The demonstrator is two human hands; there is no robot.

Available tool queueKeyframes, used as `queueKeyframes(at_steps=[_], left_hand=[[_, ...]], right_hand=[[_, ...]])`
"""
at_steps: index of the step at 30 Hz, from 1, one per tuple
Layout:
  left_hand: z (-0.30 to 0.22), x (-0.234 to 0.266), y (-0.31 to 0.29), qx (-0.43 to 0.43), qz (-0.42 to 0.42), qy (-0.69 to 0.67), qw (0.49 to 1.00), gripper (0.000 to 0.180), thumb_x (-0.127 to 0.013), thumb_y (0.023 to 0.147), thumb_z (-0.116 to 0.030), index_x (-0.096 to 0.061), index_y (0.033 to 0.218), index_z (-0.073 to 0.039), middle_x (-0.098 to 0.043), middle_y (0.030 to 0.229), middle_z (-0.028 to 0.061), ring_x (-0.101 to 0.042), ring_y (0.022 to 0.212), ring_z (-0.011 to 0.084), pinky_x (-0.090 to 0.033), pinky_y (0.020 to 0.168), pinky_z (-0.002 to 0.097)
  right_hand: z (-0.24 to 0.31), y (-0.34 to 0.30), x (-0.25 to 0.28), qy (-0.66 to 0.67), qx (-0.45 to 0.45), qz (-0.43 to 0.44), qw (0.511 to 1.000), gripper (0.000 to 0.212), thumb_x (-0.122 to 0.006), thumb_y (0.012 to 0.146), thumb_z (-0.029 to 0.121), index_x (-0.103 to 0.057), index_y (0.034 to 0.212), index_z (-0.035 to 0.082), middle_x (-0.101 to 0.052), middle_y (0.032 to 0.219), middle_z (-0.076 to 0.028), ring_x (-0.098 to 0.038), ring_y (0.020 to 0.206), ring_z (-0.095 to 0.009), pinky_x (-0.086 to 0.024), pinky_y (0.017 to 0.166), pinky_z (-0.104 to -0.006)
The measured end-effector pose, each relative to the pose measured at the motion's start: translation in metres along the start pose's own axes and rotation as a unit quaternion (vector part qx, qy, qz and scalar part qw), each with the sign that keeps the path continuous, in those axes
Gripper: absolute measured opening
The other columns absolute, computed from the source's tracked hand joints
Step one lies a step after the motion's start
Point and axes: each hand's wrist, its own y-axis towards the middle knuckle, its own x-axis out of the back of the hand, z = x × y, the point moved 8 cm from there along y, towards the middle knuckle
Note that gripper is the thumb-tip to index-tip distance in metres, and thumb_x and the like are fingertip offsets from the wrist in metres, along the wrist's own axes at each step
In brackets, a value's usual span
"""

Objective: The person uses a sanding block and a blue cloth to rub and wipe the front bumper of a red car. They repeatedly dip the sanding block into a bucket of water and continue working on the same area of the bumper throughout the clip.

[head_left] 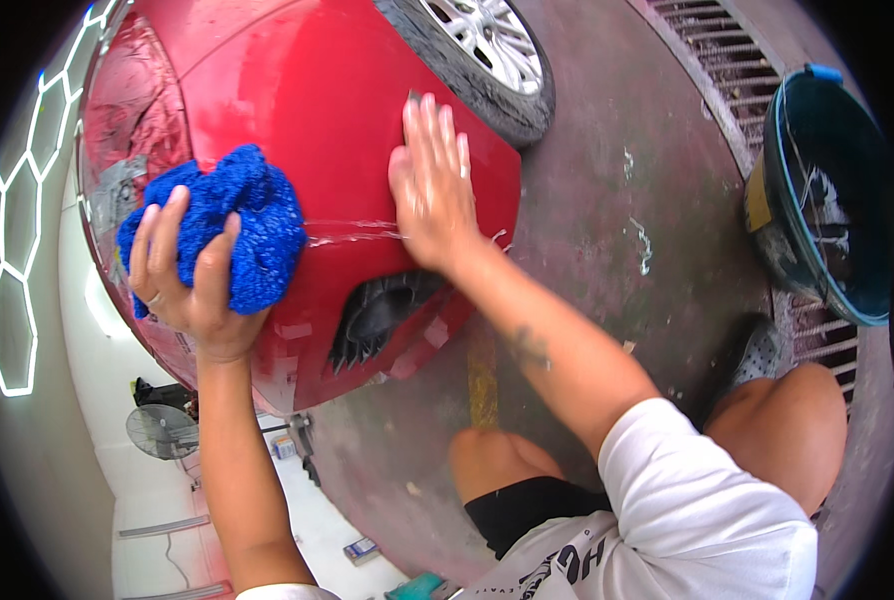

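A wet red car bumper point(352, 150) fills the upper middle of the view. My left hand point(192, 265) grips a bunched blue cloth point(252, 215) and holds it against the bumper's left part. Flat on the red paint lies my right hand point(432, 195), its fingers stretched out together. A small dark edge point(414, 97) peeks out at its fingertips; what lies beneath the palm is hidden. Whitish wet streaks point(352, 230) run across the paint between both hands. Below them is a dark opening in the bumper point(382, 310), with ragged masking at its edge.
A car wheel point(487, 50) stands beyond my right hand. On the right, a dark teal bucket point(772, 215) sits by a floor grate point(722, 60). Masking film point(137, 100) covers the lamp area at upper left. A fan point(162, 430) is at lower left.
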Motion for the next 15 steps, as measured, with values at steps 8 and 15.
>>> queueKeyframes(at_steps=[8, 15], left_hand=[[0.007, 0.004, -0.003, 0.027, -0.029, -0.007, 0.999, 0.009, -0.084, 0.089, -0.024, -0.077, 0.091, -0.020, -0.072, 0.140, 0.0089, -0.061, 0.134, 0.0361, -0.047, 0.111, 0.0469], [0.008, 0.007, -0.002, 0.029, -0.038, -0.017, 0.999, 0.011, -0.084, 0.088, -0.023, -0.074, 0.089, -0.019, -0.072, 0.139, 0.0072, -0.061, 0.133, 0.0350, -0.046, 0.106, 0.0486]], right_hand=[[0.041, -0.032, -0.017, -0.033, 0.111, 0.023, 0.993, 0.068, -0.044, 0.115, 0.034, -0.030, 0.170, -0.002, -0.022, 0.179, -0.028, -0.017, 0.166, -0.050, -0.011, 0.133, -0.0664], [0.036, 0.051, 0.003, 0.079, 0.081, 0.029, 0.993, 0.055, -0.044, 0.118, 0.034, -0.046, 0.166, 0.008, -0.038, 0.175, -0.023, -0.028, 0.164, -0.047, -0.021, 0.132, -0.0608]])
